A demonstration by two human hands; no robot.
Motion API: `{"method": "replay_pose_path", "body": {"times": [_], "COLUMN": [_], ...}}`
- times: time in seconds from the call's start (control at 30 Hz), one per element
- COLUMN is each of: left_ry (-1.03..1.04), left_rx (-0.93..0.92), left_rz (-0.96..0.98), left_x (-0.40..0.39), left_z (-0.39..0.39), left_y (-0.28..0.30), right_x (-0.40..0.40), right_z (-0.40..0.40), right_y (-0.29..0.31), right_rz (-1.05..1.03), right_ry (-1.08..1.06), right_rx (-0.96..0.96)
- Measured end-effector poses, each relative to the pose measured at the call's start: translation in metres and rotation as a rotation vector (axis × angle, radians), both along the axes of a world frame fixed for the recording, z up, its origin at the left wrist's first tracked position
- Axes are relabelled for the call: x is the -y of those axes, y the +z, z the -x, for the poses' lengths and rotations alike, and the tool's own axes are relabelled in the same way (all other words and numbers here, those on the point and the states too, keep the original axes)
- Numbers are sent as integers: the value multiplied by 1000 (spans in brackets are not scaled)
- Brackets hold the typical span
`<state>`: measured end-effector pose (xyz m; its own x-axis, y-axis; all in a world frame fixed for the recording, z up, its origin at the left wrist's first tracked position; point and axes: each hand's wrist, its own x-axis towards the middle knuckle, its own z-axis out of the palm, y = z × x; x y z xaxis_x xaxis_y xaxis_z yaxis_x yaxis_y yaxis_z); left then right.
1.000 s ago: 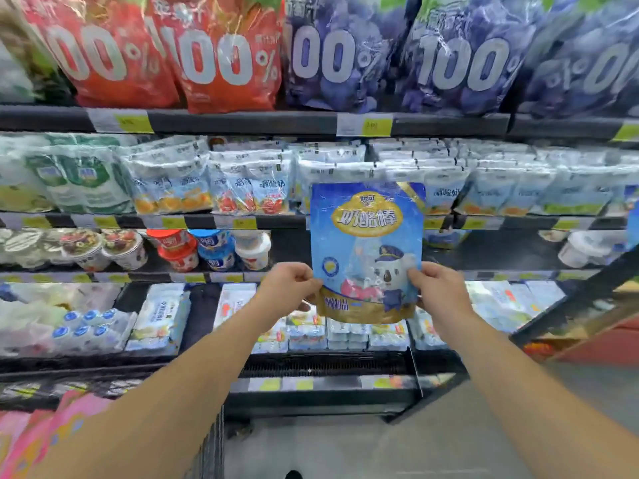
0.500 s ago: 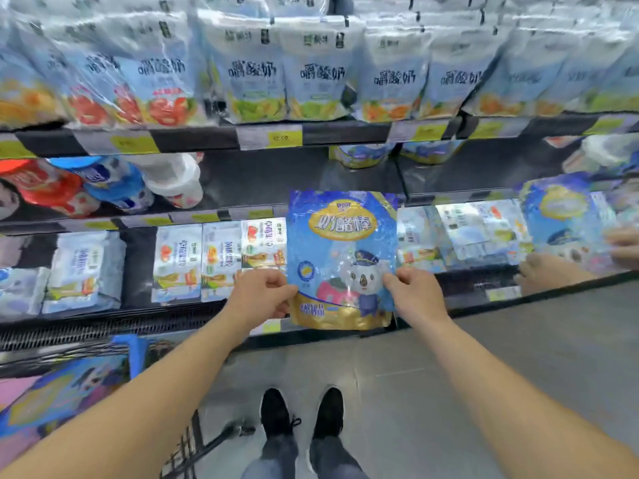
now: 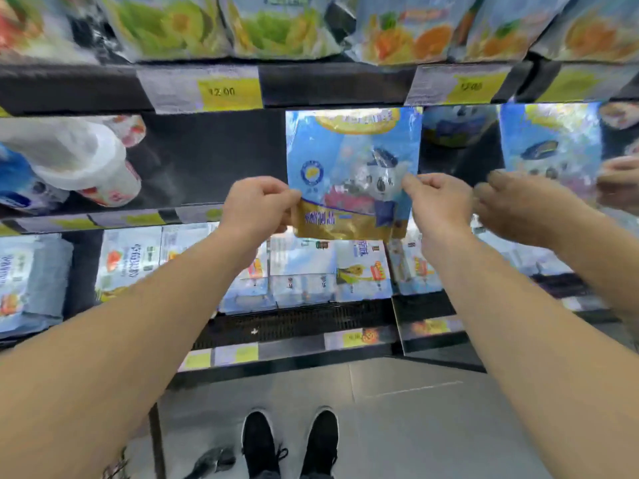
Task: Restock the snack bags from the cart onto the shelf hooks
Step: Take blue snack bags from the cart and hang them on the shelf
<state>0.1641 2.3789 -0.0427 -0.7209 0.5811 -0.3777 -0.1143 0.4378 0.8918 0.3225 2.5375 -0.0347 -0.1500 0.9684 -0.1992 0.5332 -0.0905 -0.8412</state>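
- Head view looks down two bare forearms reaching toward a chilled supermarket shelf, with black shoes [image 3: 288, 444] on the grey floor below.
- Left hand [image 3: 257, 207] pinches the lower left edge of a glossy blue snack bag with a cartoon koala and a gold bottom band [image 3: 349, 171]; its fingers are curled tight on the plastic.
- Right hand [image 3: 437, 205] pinches the lower right edge of the same bag, likewise closed on it.
- That bag is held upright and flat in front of the dark middle tier, its top edge tucked just under the black shelf rail with the yellow price label [image 3: 230, 91].
- A matching blue bag [image 3: 549, 146] is just to the right, where another person's hand [image 3: 518, 205] is working; its grip is too blurred to read.
- No hook is visible; it is presumably hidden behind the rail or the bag.
- Step in hand, by my reading: hanging the bag, with its top being brought to the hook.
- Next move calls for lining up the bag's hang hole with the hook tip and pushing back, then releasing both pinches; the hole cannot be seen here.
- Neither the cart nor its stock can be clearly made out in this view.
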Motion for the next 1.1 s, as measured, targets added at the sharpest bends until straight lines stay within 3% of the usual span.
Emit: {"method": "replay_pose_path", "body": {"times": [0.17, 0.33, 0.47, 0.7, 1.1], "left_ry": [27, 117, 132, -114, -23], "left_rx": [-136, 49, 141, 186, 118], "left_rz": [-65, -209, -278, -210, -155], "left_x": [-44, -64, -58, -63, -42], "left_z": [12, 4, -15, -20, -22], "left_y": [-4, -19, -24, -16, -8], "right_x": [-29, -34, -15, -16, 8], "right_z": [32, 43, 33, 40, 26], "right_y": [-2, -13, -33, -31, -25], "right_rz": [116, 155, 141, 97, 31], "right_ry": [-178, -163, -81, 66, 178], "right_rx": [-338, -568, -497, -342, -225]}}
